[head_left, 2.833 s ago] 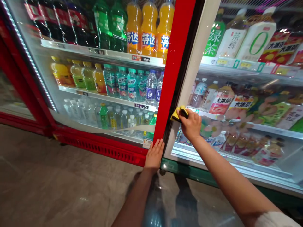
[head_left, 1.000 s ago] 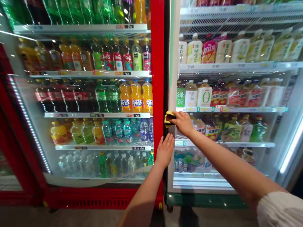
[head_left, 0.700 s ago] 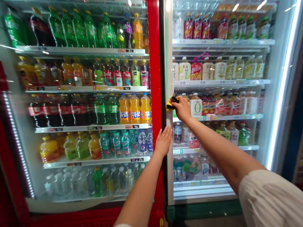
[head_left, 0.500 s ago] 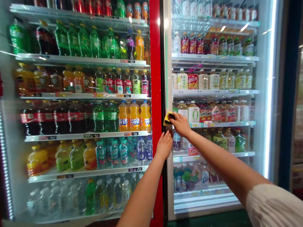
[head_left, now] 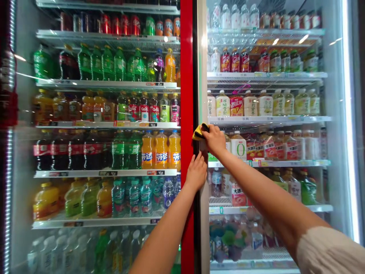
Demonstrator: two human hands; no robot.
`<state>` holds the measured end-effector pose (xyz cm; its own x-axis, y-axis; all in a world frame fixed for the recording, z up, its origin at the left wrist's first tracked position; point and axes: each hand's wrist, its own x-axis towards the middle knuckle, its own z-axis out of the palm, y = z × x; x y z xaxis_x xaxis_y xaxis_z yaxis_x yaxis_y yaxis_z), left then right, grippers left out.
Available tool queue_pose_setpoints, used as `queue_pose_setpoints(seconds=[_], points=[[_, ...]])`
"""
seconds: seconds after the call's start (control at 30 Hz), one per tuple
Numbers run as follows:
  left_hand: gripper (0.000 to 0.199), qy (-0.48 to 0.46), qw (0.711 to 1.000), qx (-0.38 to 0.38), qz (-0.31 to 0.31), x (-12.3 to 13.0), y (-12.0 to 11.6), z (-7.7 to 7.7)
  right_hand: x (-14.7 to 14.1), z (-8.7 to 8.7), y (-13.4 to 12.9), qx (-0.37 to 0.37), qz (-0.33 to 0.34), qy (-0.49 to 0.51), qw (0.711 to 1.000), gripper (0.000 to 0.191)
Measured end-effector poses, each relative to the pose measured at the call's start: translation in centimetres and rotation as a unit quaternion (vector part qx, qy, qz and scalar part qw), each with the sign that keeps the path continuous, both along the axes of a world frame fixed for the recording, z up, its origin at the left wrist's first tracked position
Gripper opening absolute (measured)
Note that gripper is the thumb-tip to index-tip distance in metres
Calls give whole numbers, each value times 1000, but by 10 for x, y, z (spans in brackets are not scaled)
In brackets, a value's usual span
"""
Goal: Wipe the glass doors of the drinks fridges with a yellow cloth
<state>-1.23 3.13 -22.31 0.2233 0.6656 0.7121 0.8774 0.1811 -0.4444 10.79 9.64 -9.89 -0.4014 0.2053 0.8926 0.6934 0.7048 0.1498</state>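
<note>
Both hands have climbed from low on the fridge edges since the earliest frame, cloth included, and the view now takes in more upper shelves. Right hand (head_left: 216,140) has a yellow and black cloth (head_left: 199,132), fingers bent and closed on it, cloth bunched and folded. Cloth sits at the seam between the red fridge (head_left: 187,76) and the white fridge (head_left: 202,76), over the black strip (head_left: 195,95), about level with the tops of the orange soda bottles (head_left: 161,150). Left hand (head_left: 196,172) just below, nothing held, fingers extended and only slightly apart, palm down across the same seam. Hands near each other, apart. Pale sleeve (head_left: 327,245) on right arm. Red fridge: cola bottles (head_left: 67,152) same row as orange soda, juice bottles (head_left: 45,201) one shelf down, cans (head_left: 116,25) near top. White fridge: bottle with a green 0 (head_left: 238,147) just beside right hand, red tea bottles (head_left: 235,61) higher up, light strip (head_left: 350,114) down the far side
</note>
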Motion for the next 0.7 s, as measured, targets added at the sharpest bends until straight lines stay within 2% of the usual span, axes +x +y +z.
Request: queue_pose_setpoints(seconds=[0.1,0.23,0.3,0.37,0.57,0.7], points=[[45,8,999,23,24,1,11,8,0,-4,2,-4,15,-1,1000,41],[42,8,998,29,60,0,17,1,4,-28,9,26,51,-41,998,37],[46,11,997,35,70,0,17,-2,6,-31,13,43,63,-41,996,35],[50,19,996,46,73,2,16,-1,6,-24,16,55,73,-27,995,34],[46,14,993,87,72,8,17,13,-2,20,23,86,98,30,991,30],[52,-17,992,104,67,9,24,19,0,34,29,105,120,49,986,29]])
